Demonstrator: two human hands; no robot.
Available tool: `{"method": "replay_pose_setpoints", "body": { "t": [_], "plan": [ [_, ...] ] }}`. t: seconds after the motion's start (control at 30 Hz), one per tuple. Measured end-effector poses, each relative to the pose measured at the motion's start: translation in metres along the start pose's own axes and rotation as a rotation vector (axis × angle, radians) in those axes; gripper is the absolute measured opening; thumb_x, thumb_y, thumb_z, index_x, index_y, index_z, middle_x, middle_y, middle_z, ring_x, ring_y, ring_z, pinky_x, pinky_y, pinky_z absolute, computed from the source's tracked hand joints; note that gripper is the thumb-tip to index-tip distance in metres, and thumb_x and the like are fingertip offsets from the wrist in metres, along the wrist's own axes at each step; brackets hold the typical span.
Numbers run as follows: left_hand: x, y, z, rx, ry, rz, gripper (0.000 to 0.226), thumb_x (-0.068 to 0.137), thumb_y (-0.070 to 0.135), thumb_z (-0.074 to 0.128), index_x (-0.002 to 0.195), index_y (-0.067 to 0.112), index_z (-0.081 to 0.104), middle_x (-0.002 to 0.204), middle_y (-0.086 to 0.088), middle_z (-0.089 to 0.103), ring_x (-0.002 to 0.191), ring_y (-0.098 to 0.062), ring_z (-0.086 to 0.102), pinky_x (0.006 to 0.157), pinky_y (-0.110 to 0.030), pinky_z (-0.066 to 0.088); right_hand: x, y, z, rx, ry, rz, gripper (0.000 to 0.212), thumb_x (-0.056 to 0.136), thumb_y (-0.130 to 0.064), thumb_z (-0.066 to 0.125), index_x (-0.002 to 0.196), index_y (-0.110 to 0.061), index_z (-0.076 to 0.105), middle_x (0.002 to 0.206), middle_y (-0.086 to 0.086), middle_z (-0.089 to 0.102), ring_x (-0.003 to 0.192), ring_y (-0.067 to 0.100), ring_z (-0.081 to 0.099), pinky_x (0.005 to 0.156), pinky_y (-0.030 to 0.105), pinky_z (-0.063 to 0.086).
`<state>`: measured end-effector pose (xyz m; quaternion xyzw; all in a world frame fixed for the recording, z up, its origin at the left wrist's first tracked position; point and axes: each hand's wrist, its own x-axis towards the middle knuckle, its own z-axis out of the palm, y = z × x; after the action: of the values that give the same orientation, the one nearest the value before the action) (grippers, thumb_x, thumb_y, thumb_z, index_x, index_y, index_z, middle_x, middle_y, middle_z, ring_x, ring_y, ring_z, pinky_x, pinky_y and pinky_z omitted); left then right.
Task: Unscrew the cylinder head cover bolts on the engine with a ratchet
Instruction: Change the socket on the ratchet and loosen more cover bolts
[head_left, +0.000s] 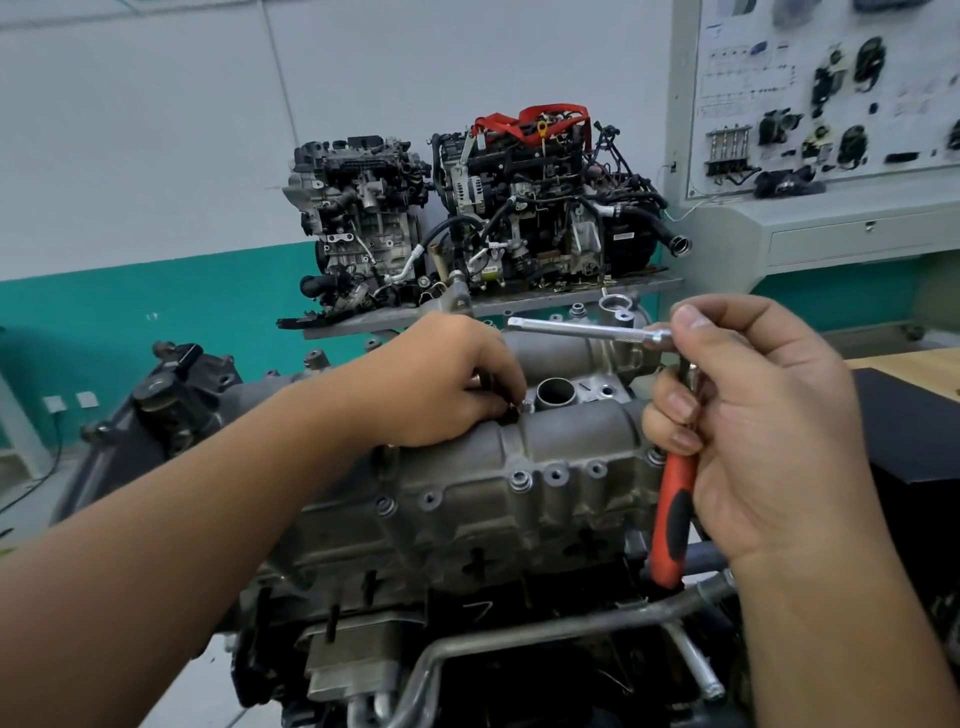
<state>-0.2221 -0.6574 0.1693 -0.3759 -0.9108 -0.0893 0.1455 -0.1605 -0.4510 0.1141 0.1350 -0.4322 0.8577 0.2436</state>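
Above the right end of the engine (467, 499), the ratchet (674, 509) hangs with its orange handle pointing down and its bright extension bar (582, 329) sticking out level to the left. Behind stand two other engines (467, 208) on a shelf and a parts board (831, 93). The right hand (748, 431) is curled around the ratchet's upper part. The left hand (447, 379) rests on the engine cover, fingertips pinching a small dark bolt (511, 413) beside a round opening (555, 393).
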Motion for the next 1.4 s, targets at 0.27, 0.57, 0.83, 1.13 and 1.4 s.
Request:
{"method": "replay_pose_setpoints", "body": {
  "t": [0.27,0.57,0.83,1.13,1.4],
  "plan": [
    [0.001,-0.001,-0.001,0.087,0.018,0.054,0.006,0.090,0.021,0.077,0.094,0.019,0.082,0.091,0.008,0.071,0.082,-0.006,0.060,0.109,-0.046,0.037,-0.002,0.002,-0.002,-0.100,-0.036,-0.033,0.027,0.098,-0.002,0.062,0.079,-0.019,0.069,0.069,0.001,0.054,0.045,0.011,0.039,0.039,0.020,0.029],
    [-0.004,0.000,0.010,-0.080,0.137,-0.158,0.013,0.084,0.033,0.083,0.093,0.024,0.081,0.088,0.012,0.074,0.081,0.005,0.062,0.068,0.001,0.037,-0.004,0.003,-0.005,-0.178,-0.057,-0.029,0.014,0.096,-0.005,0.067,0.086,-0.015,0.068,0.078,0.014,0.060,0.046,0.012,0.039,0.039,0.023,0.030],
    [-0.006,-0.002,0.004,-0.103,0.043,-0.085,0.017,0.089,0.013,0.077,0.097,0.027,0.082,0.092,0.019,0.069,0.086,0.006,0.059,0.079,-0.002,0.038,-0.006,0.007,-0.004,-0.180,-0.015,-0.047,0.024,0.098,-0.006,0.065,0.080,-0.020,0.071,0.073,0.010,0.063,0.044,0.011,0.037,0.038,0.022,0.029],
    [-0.004,0.000,0.015,-0.044,0.172,-0.214,0.014,0.080,0.037,0.086,0.085,0.025,0.080,0.084,0.011,0.069,0.079,-0.003,0.057,0.065,-0.011,0.034,-0.004,0.007,-0.004,-0.197,-0.012,-0.032,0.027,0.100,-0.007,0.062,0.078,-0.020,0.070,0.072,0.011,0.060,0.044,0.010,0.032,0.037,0.021,0.025],
    [-0.006,-0.002,0.006,-0.124,0.062,-0.083,0.021,0.087,0.011,0.079,0.102,0.026,0.082,0.089,0.018,0.067,0.084,0.007,0.059,0.080,-0.004,0.037,-0.007,0.005,-0.003,-0.184,-0.011,-0.019,0.028,0.100,-0.006,0.061,0.077,-0.019,0.070,0.071,0.011,0.059,0.044,0.010,0.031,0.037,0.023,0.023]
  ]
}}
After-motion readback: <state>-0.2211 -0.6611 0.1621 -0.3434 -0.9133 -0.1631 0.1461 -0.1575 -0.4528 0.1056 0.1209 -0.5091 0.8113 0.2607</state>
